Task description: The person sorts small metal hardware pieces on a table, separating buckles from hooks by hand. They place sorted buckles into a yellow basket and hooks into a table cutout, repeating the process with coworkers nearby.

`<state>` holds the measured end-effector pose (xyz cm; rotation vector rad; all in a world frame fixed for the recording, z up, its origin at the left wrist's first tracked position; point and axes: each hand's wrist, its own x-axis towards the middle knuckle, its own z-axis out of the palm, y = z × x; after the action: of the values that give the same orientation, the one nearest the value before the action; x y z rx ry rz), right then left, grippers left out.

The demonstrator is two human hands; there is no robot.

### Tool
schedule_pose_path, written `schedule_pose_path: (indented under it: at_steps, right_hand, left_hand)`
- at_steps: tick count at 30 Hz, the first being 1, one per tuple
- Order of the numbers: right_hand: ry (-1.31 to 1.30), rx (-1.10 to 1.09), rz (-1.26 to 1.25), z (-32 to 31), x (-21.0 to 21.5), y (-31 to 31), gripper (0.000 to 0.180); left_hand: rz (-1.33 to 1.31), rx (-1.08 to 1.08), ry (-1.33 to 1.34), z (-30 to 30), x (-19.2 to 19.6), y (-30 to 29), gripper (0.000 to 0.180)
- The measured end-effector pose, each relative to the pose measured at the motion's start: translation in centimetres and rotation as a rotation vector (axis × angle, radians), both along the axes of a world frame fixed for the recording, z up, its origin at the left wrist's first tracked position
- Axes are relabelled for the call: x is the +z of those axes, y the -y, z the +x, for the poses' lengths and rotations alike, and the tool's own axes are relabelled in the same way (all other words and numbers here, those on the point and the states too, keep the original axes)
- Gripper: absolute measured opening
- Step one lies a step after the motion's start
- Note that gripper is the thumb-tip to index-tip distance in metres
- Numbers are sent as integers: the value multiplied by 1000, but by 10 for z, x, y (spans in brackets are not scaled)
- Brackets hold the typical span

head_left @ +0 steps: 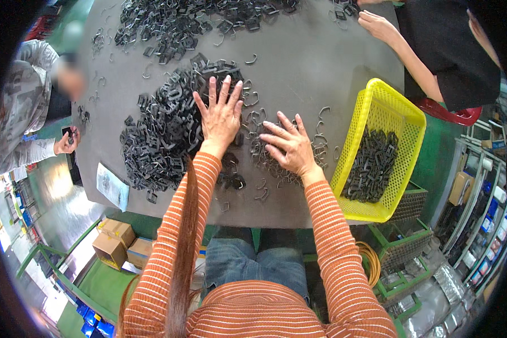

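My left hand (221, 117) lies spread over the right side of a big pile of small black clip-like parts (158, 132), its fingertips on the parts. Under and around my right hand (291, 145), fingers apart, is a scatter of thin curved metal or wire-like pieces (279, 169). Neither hand grips anything that I can see; what lies right under the palms is hidden. To the right of my right hand a yellow perforated basket (339, 180) stands tilted on the table's edge, with many black parts (372, 166) inside.
Another heap of black parts (174, 22) covers the far side of the grey table (298, 62). A person (28, 107) at the left holds a small dark thing. Another person's hand (377, 27) reaches in at far right. A plastic bag (112, 186) lies at the left edge.
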<state>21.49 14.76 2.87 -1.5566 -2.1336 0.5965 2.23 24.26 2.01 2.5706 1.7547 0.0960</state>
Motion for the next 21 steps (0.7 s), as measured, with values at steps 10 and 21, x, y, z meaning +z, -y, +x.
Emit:
schedule_pose_path:
  at_steps: [10, 21]
  right_hand:
    - [117, -561, 40, 14, -24, 16, 38]
    - [-6, -699, 11, -19, -21, 89, 44]
  left_hand:
    - [-285, -259, 455, 42, -6, 95, 51]
    - [-379, -360, 805, 61, 3, 117, 42]
